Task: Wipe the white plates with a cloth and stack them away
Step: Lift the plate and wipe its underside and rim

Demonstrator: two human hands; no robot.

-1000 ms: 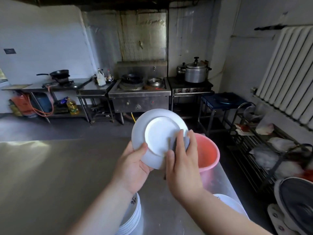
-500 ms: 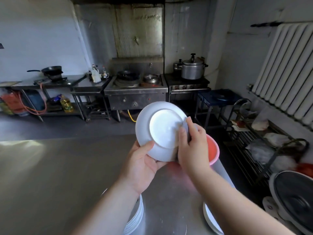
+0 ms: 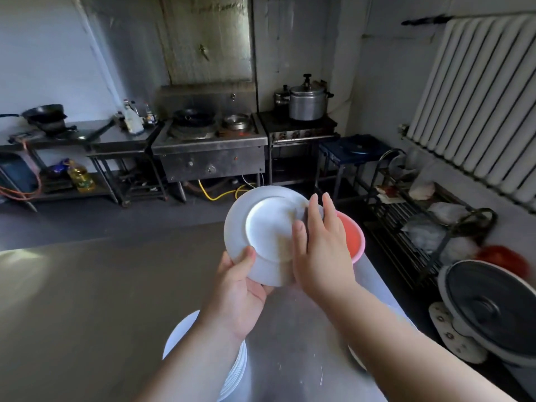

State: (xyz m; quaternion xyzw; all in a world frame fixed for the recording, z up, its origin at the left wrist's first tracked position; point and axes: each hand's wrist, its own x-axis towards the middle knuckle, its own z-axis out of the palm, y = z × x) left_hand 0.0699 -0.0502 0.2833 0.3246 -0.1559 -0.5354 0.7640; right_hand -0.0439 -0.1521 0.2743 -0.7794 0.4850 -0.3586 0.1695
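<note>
A white plate [image 3: 262, 227] is held up over the steel table, its underside toward me. My left hand [image 3: 242, 288] grips its lower rim, thumb on the near face. My right hand [image 3: 320, 248] lies on the plate's right side with straight fingers, pressing a grey cloth [image 3: 304, 211] that shows only as a sliver above my fingertips. A stack of white plates [image 3: 235, 369] stands on the table under my left forearm. The rim of another white plate [image 3: 356, 358] peeks out under my right forearm.
A pink basin [image 3: 352, 237] stands at the steel table's [image 3: 87, 300] far right corner, just behind the plate. Stoves with pots line the back wall. A wire rack [image 3: 426, 227] and a fan [image 3: 490, 309] stand on the right, below a radiator.
My right hand slid from the plate's lower right up its right side and back toward the middle, wiping with the cloth. The left hand keeps its grip on the lower rim.
</note>
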